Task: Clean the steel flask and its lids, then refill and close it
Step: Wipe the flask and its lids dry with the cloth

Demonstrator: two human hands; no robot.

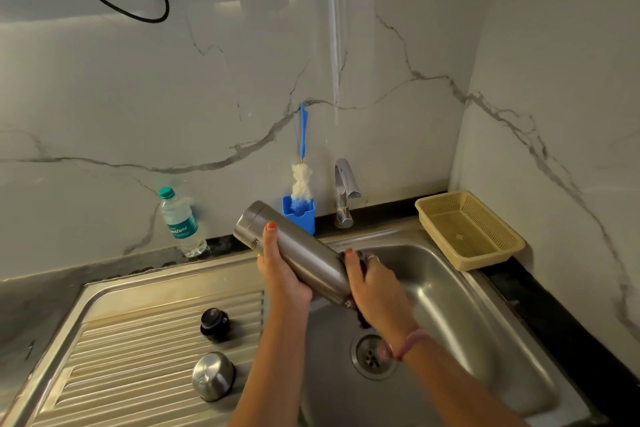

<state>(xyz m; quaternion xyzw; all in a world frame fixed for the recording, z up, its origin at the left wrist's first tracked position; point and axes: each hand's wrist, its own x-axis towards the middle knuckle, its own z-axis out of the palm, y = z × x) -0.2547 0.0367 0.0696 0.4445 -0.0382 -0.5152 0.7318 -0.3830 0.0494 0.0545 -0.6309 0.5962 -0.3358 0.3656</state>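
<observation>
L hand (282, 270) gripping, thumb up; R hand (375, 284) curled, wrist bent.

Steel sink drainboard (138, 340) with black inner lid (214, 322) and steel cap (213, 376), dark bench (41, 291) holding water bottle (180, 222), blue brush holder (299, 213), yellow basket (469, 230)

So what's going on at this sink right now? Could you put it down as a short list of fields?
flask: steel flask, tilted over the sink, open, lids off
left hand: left hand grips the flask's body
right hand: right hand holds a dark scrubber against the flask's lower end
lids: black inner lid and steel cap on the drainboard
nearby: bottle brush, water bottle, yellow basket
</observation>
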